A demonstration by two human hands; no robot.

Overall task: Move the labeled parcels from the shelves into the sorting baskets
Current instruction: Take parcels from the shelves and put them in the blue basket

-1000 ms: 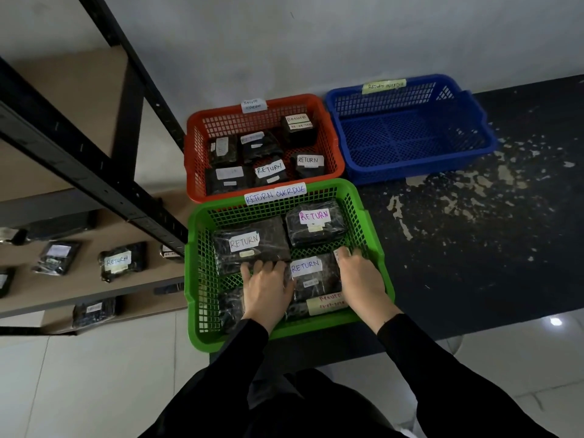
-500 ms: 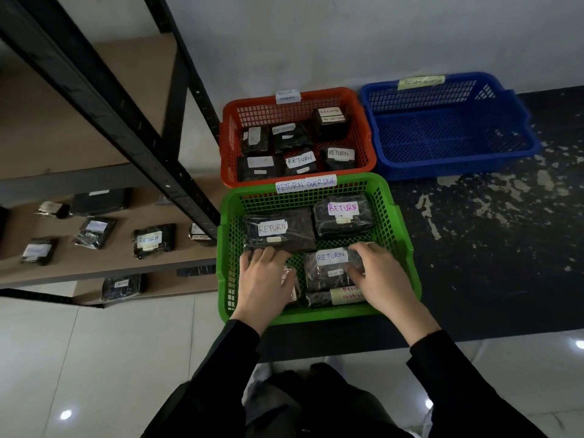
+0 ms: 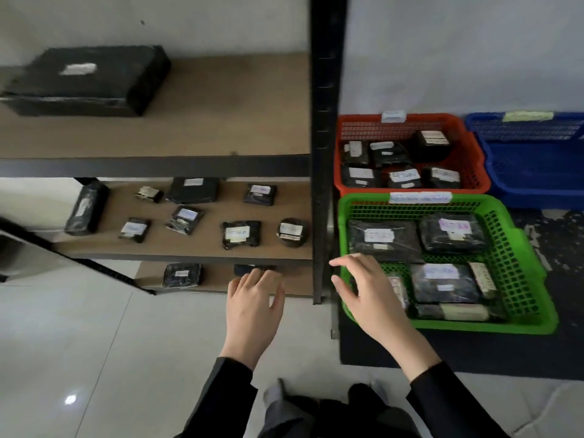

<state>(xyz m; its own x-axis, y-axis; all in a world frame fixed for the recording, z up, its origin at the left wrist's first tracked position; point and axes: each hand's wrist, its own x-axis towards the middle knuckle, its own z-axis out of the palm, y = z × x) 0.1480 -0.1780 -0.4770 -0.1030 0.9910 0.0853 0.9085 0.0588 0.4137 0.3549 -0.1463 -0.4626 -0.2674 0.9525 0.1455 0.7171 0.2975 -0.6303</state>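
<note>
1. Now both hands are empty, fingers loosely spread, holding nothing. The left hand (image 3: 252, 298) hangs in front of the lowest shelf (image 3: 218, 281), its fingertips over a dark parcel (image 3: 249, 269) lying there; whether they touch it cannot be told.
2. The right hand (image 3: 366, 295) hovers at the near left corner of the green basket (image 3: 518, 263), thumb and fingers splayed wide, pointing toward the black upright post (image 3: 325, 153) of the rack.
3. The green basket holds several black wrapped parcels with white labels: a large flat one (image 3: 384, 240) at the far left, a second (image 3: 452, 232) at the far right, another (image 3: 442, 282) nearer, and a narrow one (image 3: 458, 312) along the front wall.
4. The red basket (image 3: 477, 172) sits just behind the green one, touching it, and carries six or so labeled parcels in two rows.
5. The blue basket (image 3: 537, 165) stands to the right of the red one; only part of it shows, and no parcel is visible in that part.
6. On the middle shelf (image 3: 189, 248) many small labeled parcels remain, spread apart, among them a squarish one (image 3: 240, 233) and a round one (image 3: 292, 232) near the post.
7. On the top shelf (image 3: 221, 121) lies one big black parcel (image 3: 85, 80) at the left.
8. Another parcel (image 3: 181, 275) rests on the lowest shelf, left of the left hand.
9. Most labels are too blurred to read.
</note>
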